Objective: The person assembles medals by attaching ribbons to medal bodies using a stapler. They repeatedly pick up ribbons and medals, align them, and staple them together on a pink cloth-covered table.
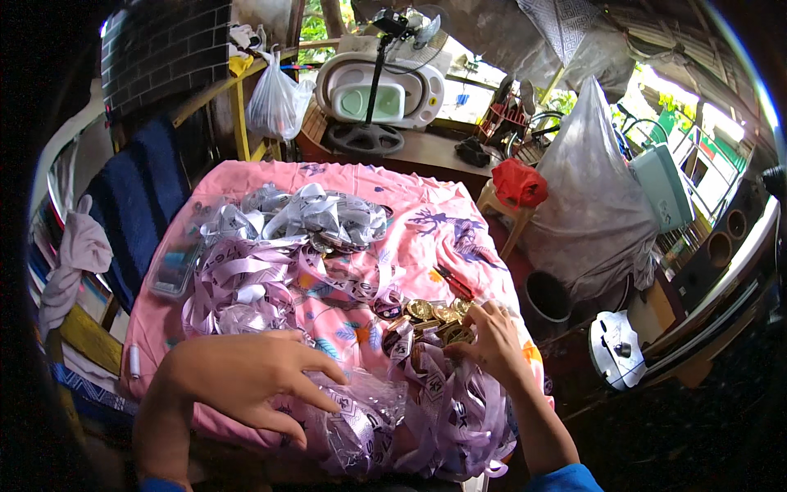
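Note:
My left hand (262,381) hovers palm down with its fingers spread, holding nothing. Just beside its fingertips is a clear plastic bag (373,398), crumpled over printed lilac ribbon (348,435). My right hand (494,340) curls around the right end of a cluster of gold medals (434,312), thumb on the near side and fingers on the far side. Part of that grip is hidden. Lilac medal ribbons (455,410) spill from the cluster toward the near edge of the table. A dark-faced medal (388,305) lies left of the gold ones.
A pink patterned cloth (426,271) covers the table. Farther back are a silvery ribbon heap (328,217) and a lilac ribbon heap (242,283). A clear plastic box (174,266) sits at the left edge. Right of the table stand a red bag (519,184) on a stool and a dark bucket (548,297).

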`<state>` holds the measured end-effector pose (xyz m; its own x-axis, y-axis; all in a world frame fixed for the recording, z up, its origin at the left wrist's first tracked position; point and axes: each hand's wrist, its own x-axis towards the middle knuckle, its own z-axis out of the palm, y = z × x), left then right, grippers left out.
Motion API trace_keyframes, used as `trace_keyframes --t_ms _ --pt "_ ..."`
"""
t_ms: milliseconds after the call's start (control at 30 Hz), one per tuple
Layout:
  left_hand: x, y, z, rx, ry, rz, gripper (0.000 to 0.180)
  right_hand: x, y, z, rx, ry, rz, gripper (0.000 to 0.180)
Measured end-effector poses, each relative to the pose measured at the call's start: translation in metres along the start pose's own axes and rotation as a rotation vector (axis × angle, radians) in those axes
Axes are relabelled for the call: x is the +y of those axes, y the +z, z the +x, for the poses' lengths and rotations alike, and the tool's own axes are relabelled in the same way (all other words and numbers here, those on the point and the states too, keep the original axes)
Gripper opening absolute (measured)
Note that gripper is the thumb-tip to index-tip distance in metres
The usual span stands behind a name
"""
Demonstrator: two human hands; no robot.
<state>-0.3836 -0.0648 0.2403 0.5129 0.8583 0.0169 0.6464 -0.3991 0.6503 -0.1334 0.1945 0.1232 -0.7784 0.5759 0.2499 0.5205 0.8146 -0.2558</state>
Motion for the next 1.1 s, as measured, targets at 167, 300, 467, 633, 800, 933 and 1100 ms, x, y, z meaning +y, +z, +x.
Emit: trace_keyframes --t_ms 167,300,467,633,800,933,1100 --pt "-0.049 -0.019 0.047 -0.094 0.039 -0.552 0.027 0.002 -0.029 0.014 -0.227 0.048 0.677 0.025" --pt "-0.101 -0.013 0.125 0.025 -0.43 -0.474 0.025 0.028 -0.032 0.049 -0.319 0.141 0.922 0.016" --pt "-0.18 0.038 0.184 0.179 -0.314 0.298 0.021 0.051 0.027 0.094 -0.476 -0.066 0.428 0.03" --pt "-0.19 0.06 0.195 0.268 -0.434 0.23 0.026 0.046 0.047 0.082 -0.298 -0.16 0.162 0.045" --pt "-0.202 0.067 0.191 0.254 -0.565 -0.015 0.027 0.054 0.047 0.091 -0.433 -0.212 0.281 0.058" --pt "-0.2 0.07 0.184 0.374 -0.665 -0.111 0.032 0.043 0.037 0.09 -0.483 -0.139 0.267 0.063" --pt "-0.193 0.065 0.183 0.421 -0.645 -0.155 0.033 0.059 0.049 0.084 -0.381 -0.192 0.251 0.069"
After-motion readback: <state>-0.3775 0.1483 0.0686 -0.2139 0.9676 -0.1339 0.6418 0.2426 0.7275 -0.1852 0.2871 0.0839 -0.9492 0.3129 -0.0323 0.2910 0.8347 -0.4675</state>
